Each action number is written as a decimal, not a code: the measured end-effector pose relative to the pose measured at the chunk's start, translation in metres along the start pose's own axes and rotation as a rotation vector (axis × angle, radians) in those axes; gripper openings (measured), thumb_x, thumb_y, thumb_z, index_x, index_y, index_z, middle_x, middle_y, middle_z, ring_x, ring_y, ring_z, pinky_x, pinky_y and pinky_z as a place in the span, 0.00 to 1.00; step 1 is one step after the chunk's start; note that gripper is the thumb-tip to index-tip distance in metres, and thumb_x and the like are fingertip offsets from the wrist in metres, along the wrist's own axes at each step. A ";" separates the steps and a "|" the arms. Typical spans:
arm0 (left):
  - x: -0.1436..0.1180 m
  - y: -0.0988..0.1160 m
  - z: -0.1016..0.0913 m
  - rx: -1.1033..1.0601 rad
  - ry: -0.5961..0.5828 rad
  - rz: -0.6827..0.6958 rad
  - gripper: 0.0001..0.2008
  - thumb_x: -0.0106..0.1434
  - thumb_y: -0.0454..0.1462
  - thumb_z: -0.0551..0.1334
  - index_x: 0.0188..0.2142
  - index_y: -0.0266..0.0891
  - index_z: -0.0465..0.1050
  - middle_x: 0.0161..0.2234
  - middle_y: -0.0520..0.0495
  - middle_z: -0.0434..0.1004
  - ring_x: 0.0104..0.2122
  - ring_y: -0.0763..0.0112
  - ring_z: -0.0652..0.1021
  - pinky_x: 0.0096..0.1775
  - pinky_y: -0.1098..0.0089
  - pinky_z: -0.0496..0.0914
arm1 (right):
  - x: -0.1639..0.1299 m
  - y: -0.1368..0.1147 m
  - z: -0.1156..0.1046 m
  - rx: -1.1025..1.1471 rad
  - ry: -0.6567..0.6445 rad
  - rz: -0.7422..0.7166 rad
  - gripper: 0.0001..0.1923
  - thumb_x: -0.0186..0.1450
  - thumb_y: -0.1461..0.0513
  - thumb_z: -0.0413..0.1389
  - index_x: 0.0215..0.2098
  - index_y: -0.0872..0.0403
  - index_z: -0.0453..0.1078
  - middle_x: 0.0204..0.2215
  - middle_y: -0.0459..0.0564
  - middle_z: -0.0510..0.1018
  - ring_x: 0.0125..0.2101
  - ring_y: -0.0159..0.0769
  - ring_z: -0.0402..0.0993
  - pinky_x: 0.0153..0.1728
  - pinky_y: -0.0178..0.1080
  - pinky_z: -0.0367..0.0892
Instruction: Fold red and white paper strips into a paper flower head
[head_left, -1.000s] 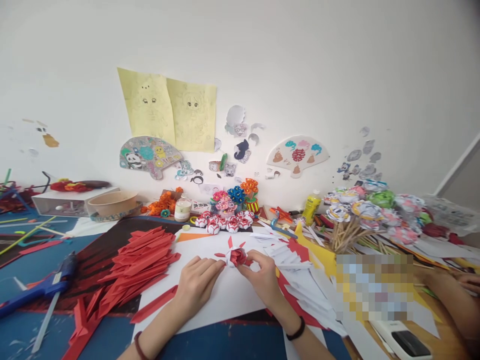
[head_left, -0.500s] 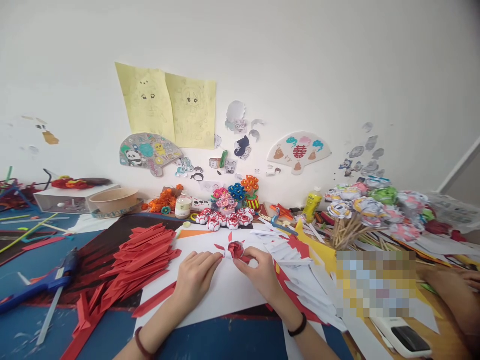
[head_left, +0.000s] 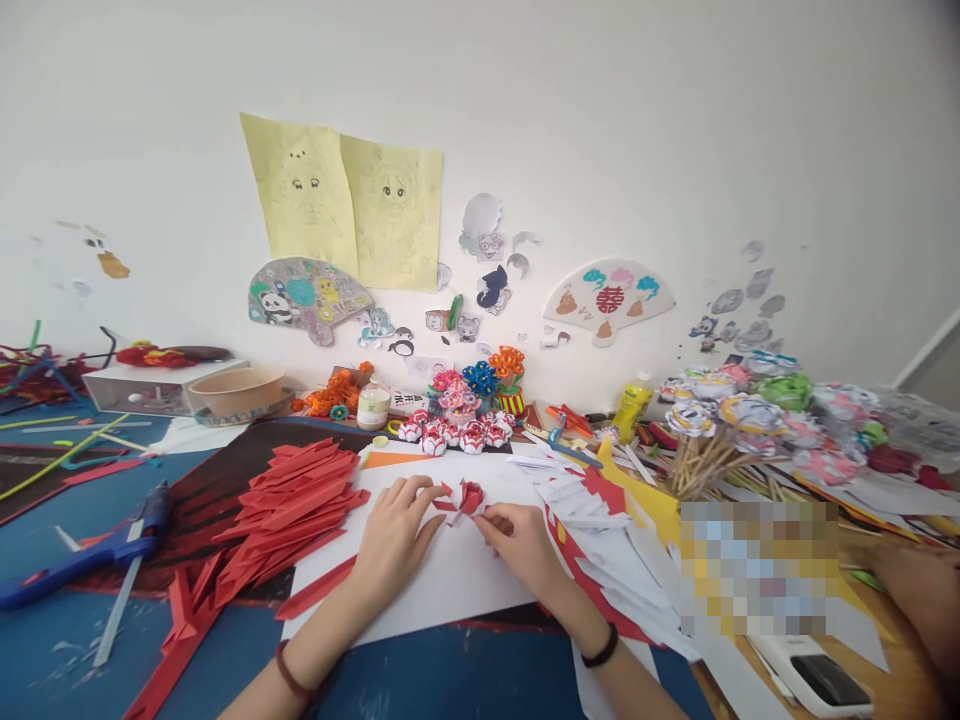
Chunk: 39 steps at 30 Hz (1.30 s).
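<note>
Paper covers most of the table [head_left: 465, 670], whose bare blue top shows along the lower edge of the frame. At centre frame a small paper flower [head_left: 470, 497], red with white, is built of folded pointed pieces packed into a rounded clump; loose red tips stick out to its left and upward, so it has no clear long axis. It rests on a flat white sheet [head_left: 442, 580] that lies smooth and matte under both hands.

Left of centre, the left hand [head_left: 394, 535] lies palm down on the sheet, fingers stretched toward the flower, fingertips touching its left edge. A dark red band circles that wrist. Right of centre, the right hand [head_left: 525, 545] curls with the knuckles up, thumb and fingers pinching the flower's right side; a black band sits on its wrist. Both forearms come in from the bottom edge and angle inward.

Centre left, a heap of red folded strips [head_left: 289, 510] lies in long, narrow, sharp-ended pieces, fanned out. A blue glue gun [head_left: 97, 555] lies at lower left. Behind the flower, toward the wall, stands a row of finished red and white flowers [head_left: 454, 435]. Another person's arm [head_left: 919, 595] rests at the right edge.
</note>
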<state>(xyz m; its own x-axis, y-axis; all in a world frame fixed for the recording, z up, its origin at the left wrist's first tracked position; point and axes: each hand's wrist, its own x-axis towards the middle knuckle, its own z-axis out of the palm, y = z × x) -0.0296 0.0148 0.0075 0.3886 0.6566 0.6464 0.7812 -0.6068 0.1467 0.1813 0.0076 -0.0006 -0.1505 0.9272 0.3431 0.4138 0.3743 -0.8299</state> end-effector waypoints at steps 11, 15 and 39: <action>-0.001 0.013 -0.004 -0.149 -0.036 0.149 0.06 0.69 0.38 0.58 0.43 0.44 0.73 0.37 0.51 0.81 0.35 0.67 0.71 0.39 0.64 0.57 | 0.001 -0.008 -0.002 0.019 -0.085 0.021 0.14 0.62 0.56 0.57 0.24 0.55 0.74 0.18 0.45 0.73 0.18 0.30 0.66 0.21 0.33 0.61; -0.003 0.014 -0.001 -0.173 -0.011 0.179 0.07 0.69 0.38 0.58 0.42 0.44 0.74 0.36 0.50 0.81 0.33 0.68 0.71 0.38 0.63 0.57 | 0.000 -0.009 0.002 -0.025 -0.042 -0.037 0.13 0.62 0.58 0.57 0.23 0.56 0.73 0.19 0.45 0.74 0.20 0.31 0.66 0.23 0.33 0.61; -0.002 0.028 0.003 0.064 0.343 0.025 0.05 0.66 0.40 0.62 0.37 0.42 0.75 0.33 0.50 0.80 0.32 0.66 0.71 0.38 0.63 0.56 | -0.005 -0.021 0.007 0.067 0.123 0.010 0.17 0.64 0.55 0.56 0.20 0.55 0.65 0.15 0.42 0.69 0.13 0.29 0.68 0.18 0.30 0.62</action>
<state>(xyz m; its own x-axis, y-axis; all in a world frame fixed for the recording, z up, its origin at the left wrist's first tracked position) -0.0074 -0.0024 0.0079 0.2297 0.4464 0.8648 0.8069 -0.5842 0.0872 0.1670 -0.0053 0.0119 -0.0338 0.9235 0.3821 0.3530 0.3687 -0.8599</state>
